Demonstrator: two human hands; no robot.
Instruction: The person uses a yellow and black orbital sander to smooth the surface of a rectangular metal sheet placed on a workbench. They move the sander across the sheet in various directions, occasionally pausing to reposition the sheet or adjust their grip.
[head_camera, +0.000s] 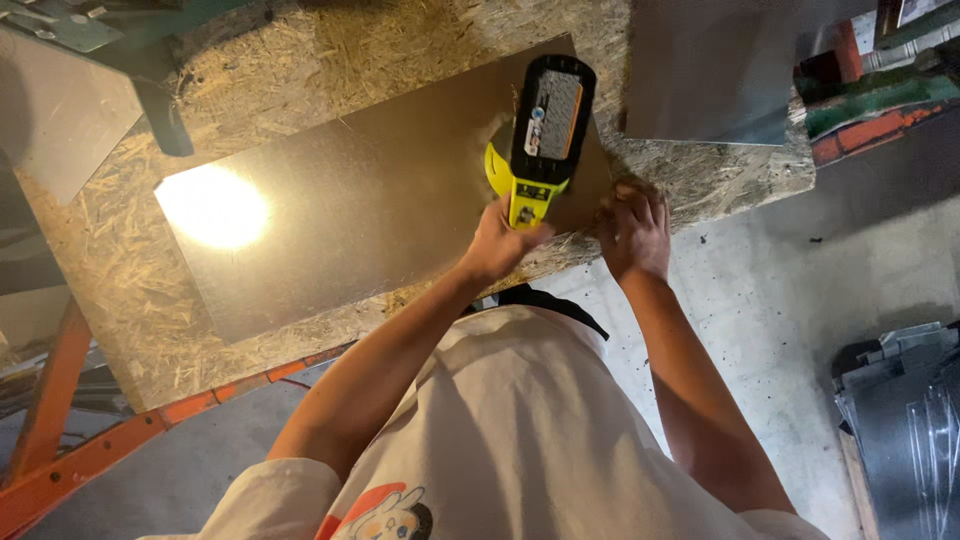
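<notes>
One yellow and black power tool (545, 130) on top of one big metal sheet (340, 215), left hand (497, 243) squeezed tight on its handle, right hand (634, 232) pressing fingers down on sheet's near corner.

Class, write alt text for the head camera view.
Seen from above, a person's left hand grips a yellow-and-black power tool on a metal sheet lying on a chipboard table. The right hand presses the sheet's near corner.
</notes>
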